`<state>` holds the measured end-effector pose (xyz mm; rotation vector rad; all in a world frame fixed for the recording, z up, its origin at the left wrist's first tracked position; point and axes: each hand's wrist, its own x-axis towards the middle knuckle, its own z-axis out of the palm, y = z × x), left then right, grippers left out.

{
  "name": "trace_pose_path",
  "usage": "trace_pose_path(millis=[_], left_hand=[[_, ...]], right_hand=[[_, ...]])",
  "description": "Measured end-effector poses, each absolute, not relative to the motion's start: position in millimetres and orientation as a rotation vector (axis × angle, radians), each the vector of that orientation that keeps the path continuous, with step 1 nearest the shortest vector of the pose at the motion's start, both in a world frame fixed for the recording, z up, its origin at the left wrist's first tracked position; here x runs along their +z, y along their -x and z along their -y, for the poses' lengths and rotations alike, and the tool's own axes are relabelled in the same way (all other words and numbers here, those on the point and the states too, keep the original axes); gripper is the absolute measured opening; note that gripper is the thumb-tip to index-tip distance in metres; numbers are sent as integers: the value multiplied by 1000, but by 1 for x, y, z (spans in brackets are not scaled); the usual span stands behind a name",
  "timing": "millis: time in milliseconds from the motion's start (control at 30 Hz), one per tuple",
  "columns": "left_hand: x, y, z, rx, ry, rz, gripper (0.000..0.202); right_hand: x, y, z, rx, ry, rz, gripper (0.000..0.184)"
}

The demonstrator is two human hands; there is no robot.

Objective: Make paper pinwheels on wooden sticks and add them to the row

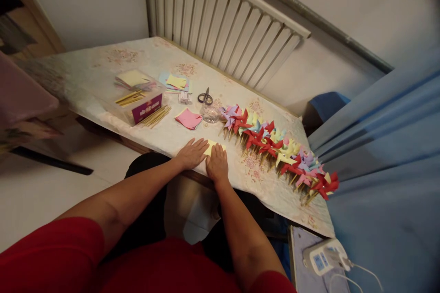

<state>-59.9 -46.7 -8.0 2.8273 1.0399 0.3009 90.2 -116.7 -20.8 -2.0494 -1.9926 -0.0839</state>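
A small sheet of yellow paper lies at the table's near edge, partly covered by my hands. My left hand rests flat with its fingers stretched out, the tips by the paper's left side. On the paper's right part lies my right hand, palm down, fingers extended and side by side. Just beyond them are a stack of pink paper squares, a clear dish of small bits and black-handled scissors. To the right, finished paper pinwheels on sticks lie in a long row.
A clear box with a purple label holds sticks and paper; more loose sticks lie beside it. Coloured sheets and a small white box are behind. A radiator borders the far side, a blue curtain the right.
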Motion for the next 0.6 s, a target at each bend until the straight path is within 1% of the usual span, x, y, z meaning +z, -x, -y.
trace_pose_path(millis=[333, 600], left_hand=[[-12, 60, 46, 305, -2838, -1035, 54], [-14, 63, 49, 416, -2817, -1014, 52]], right_hand=[[-23, -90, 118, -109, 2048, 1988, 54], [-22, -89, 120, -144, 2052, 2003, 53]])
